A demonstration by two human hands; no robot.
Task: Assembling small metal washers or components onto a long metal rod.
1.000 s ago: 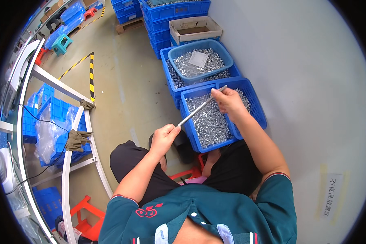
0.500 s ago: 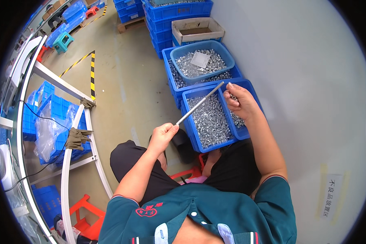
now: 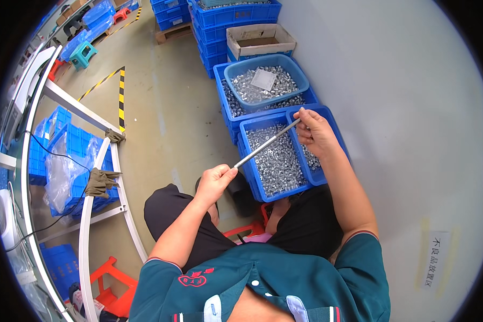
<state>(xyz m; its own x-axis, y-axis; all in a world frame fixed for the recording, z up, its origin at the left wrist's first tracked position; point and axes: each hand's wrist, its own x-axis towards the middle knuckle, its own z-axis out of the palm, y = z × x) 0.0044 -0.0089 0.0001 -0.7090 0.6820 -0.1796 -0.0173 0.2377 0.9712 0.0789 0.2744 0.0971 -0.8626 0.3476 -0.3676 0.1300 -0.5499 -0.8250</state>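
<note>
A slim silvery metal rod (image 3: 265,144) slants up to the right across a blue bin. My left hand (image 3: 214,181) is closed around its lower end. At the upper end, the bent fingers of my right hand (image 3: 317,133) meet the tip in a pinch; the fingers cover what lies between them. Beneath the rod, the blue bin (image 3: 258,189) is filled with small silvery metal parts (image 3: 279,166) that look like nuts. Under my right hand stands a second blue bin (image 3: 335,121) with similar parts, partly hidden by the hand and forearm.
Farther off, a light blue basin (image 3: 236,99) of metal parts holds a clear flat piece (image 3: 263,79). Behind it are an open carton (image 3: 240,51) and stacked blue crates (image 3: 209,35). A white frame (image 3: 86,247) stands left; a grey wall (image 3: 402,107) runs along the right.
My right hand has come to the rod's upper tip, where a small gap showed before. Small metal parts seen in its curled fingers are now hidden. The rod has tilted slightly lower.
</note>
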